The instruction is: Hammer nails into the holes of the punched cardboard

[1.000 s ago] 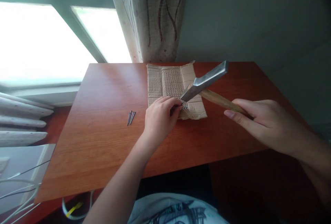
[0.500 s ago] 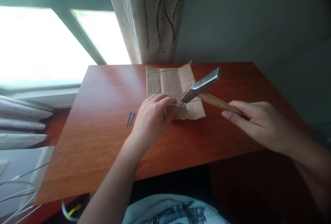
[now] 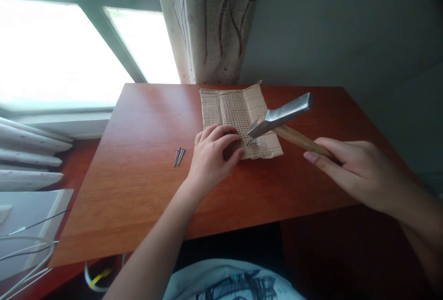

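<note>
Wood-handled hammer (image 3: 291,136) in R hand (image 3: 360,171), cardboard (image 3: 235,111) under/by L hand (image 3: 210,157)

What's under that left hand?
Part of the perforated cardboard sheet seems to run under the left hand. Loose nails lie beside the hand, on the table. The sheet's near left corner is covered, so what lies there can't be seen.

A window (image 3: 44,51) glares white beyond the table's (image 3: 145,198) far left corner. A curtain (image 3: 221,23) with dark branching lines hangs behind the table, and a dim wall (image 3: 328,27) stands behind and right of it. Left of the table are pale cloth folds (image 3: 31,152) and cables (image 3: 26,244); below its near left edge, a yellow tag (image 3: 100,278).
</note>
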Demonstrator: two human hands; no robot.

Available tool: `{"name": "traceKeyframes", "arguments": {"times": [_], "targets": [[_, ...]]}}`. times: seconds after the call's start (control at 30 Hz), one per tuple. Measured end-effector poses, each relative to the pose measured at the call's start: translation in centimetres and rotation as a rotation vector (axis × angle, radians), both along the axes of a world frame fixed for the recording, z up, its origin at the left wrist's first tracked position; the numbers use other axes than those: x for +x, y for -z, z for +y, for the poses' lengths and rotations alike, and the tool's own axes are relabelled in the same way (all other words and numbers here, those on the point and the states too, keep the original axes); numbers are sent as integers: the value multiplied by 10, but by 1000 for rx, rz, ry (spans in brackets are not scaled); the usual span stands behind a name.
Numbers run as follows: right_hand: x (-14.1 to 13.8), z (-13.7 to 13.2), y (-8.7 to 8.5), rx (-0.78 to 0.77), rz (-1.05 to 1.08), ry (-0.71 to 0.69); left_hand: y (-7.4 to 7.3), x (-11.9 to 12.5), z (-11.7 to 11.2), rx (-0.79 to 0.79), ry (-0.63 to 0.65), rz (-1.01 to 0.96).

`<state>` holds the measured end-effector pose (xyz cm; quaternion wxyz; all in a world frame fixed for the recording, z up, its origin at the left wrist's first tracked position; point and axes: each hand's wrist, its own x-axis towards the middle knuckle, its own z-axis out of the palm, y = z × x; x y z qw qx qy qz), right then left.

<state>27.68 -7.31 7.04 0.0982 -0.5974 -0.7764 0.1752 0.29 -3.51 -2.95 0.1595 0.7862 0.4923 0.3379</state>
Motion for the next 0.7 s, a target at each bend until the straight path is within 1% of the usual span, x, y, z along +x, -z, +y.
{"name": "traceKeyframes", "arguments": {"times": [0.13,0.2,0.27,0.4,0.57,0.7], "targets": [[-1,4,4,-12,-3,-9,1,0,1,-6,-6,-12],[-1,5,3,14,-12,-2,1,0,1,-6,-6,-12],[-1,3,2,36,-14,-5,1,0,1,-6,-6,-9],[0,0,1,31,-6,-16,1,0,0,-8,-9,9],[2,-3,-1,42,-15,1,1,-1,0,-8,-9,21],[1,-5,2,55,3,13,1,0,1,-7,-11,13]]}}
